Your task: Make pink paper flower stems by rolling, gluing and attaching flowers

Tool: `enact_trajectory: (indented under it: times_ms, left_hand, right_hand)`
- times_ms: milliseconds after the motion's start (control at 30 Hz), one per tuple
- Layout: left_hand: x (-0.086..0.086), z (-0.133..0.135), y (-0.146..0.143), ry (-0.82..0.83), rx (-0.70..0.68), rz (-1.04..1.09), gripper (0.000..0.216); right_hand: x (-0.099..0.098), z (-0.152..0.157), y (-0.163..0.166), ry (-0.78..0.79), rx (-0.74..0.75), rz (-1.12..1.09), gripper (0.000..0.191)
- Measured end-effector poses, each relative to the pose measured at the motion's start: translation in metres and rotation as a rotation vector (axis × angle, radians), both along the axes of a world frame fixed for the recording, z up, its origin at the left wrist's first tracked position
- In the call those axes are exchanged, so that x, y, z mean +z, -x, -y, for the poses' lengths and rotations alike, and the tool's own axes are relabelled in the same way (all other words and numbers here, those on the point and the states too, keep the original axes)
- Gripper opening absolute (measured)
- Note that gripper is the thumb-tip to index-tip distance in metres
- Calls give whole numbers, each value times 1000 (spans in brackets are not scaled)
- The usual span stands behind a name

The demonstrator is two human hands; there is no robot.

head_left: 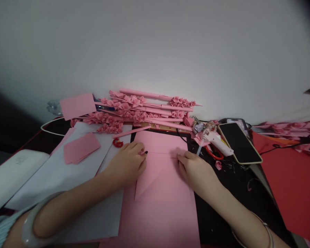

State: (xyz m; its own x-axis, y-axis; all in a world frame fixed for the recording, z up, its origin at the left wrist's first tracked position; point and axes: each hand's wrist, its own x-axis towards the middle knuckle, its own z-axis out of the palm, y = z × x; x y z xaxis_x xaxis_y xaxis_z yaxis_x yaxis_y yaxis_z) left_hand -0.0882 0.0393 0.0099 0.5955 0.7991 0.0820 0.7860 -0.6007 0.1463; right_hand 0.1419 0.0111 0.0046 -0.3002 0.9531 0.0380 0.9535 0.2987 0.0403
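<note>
A pale pink sheet of paper (161,175) lies in front of me over a larger pink sheet (160,224), with a crosswise line near its upper part. My left hand (129,162) is closed at the left side of the upper sheet, fingers curled onto its edge; a small dark spot shows at a fingertip. At the right edge, level with the crosswise line, my right hand (196,168) pinches the same paper between thumb and fingers. Both hands' undersides are hidden.
Pink paper flower stems (155,112) are piled along the wall. A glue gun (217,139), red-handled scissors (214,152) and a phone (239,143) lie right, beside red paper (294,186). Left are white sheets (54,179), small pink cards (81,148) and a white device (18,175).
</note>
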Motion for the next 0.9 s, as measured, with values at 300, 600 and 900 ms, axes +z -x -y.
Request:
enact_trajectory:
  times_ms: [300,600,900]
  left_hand:
    - [-13,-17,15,106,-23,181,30]
    - [-15,-28,18,205,2,366,16]
    - [-16,-28,23,59,-45,273,23]
  right_hand:
    - [-4,-16,-20,65,-30,-377,16]
    - [2,-25,-24,76,-56,-537,15]
    - [-5,-19,-22,-4,9,-439,21]
